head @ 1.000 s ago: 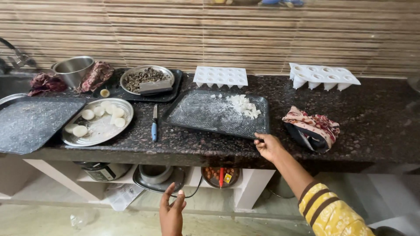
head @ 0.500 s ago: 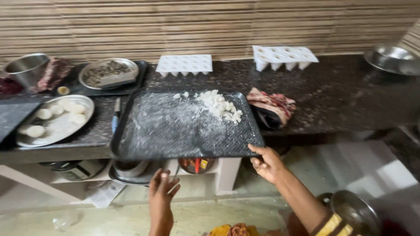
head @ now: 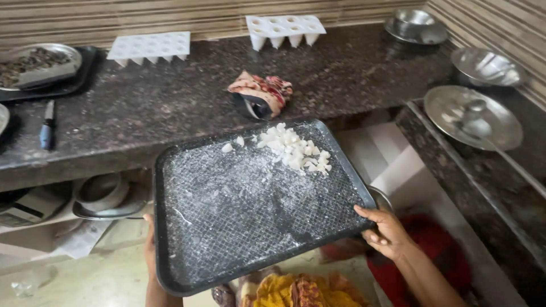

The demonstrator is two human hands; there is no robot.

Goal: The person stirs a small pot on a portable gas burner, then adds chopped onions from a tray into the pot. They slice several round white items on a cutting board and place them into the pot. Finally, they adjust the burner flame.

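Tray [head: 250,216], dark and dusted with white, is held in the air in front of the counter [head: 170,108], clear of its edge. Right hand [head: 387,230] grips the right near corner, thumb on the rim. Left hand [head: 149,250] holds the left edge, mostly hidden under it. White chopped pieces [head: 290,150] lie at the far right corner. Folded cloth [head: 261,94] lies on the counter just behind.
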